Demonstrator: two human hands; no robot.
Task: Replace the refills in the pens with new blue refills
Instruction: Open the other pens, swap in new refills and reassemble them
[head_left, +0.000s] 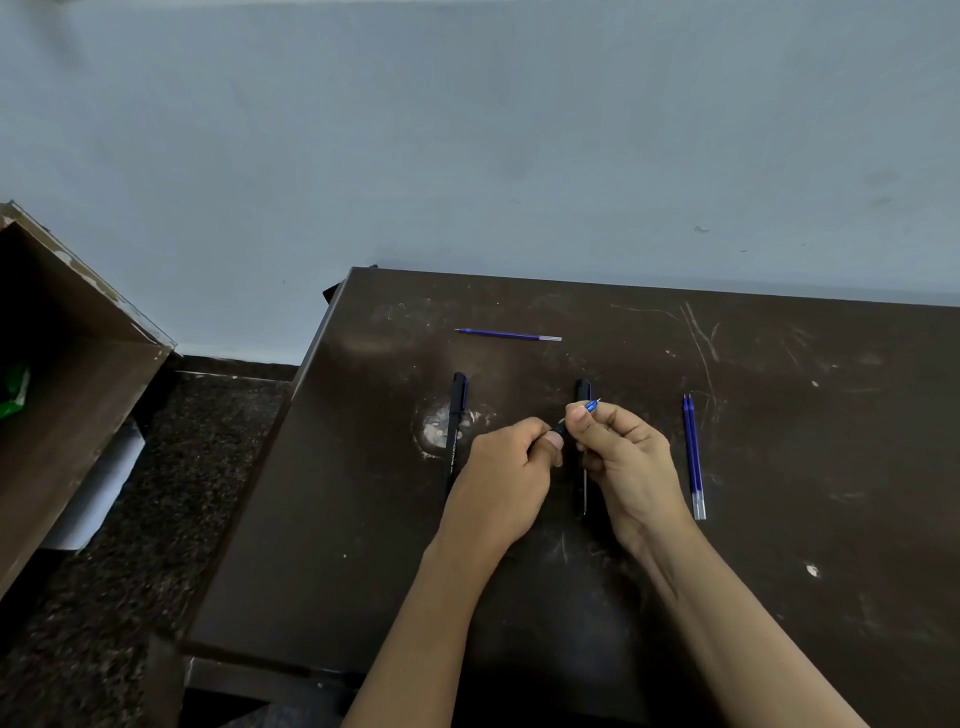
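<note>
Bench (779, 519): dark, scratched top; work goes on mid-bench, well back from the near edge.

Left hand (511, 467): fingers curled round the dark barrel of the held pen (560, 430), thumb on top.

Right hand (631, 457): fingertips pinch the blue tip (592, 404), its fine point sticking out toward the far edge.

Black pen (456, 421): lies just left of the left hand, apart from it.

Second black pen (583, 389): lies under the hands; its middle is hidden, so whole pen or only a cap, cannot tell.

Pair of blue refills (693, 457): side by side, right of the right hand.

Single blue refill (506, 334): alone, near the far edge.

Handling, by judgement: all light; barrels stiff and smooth, best gripped mid-barrel; refills thin, likely to bend, points fragile, so hold near the tip and push straight.

Hard to tell: most of the held pen is buried in the fingers; whether the blue tip is a refill's or the pen's nose cone; which refills are new.
</note>
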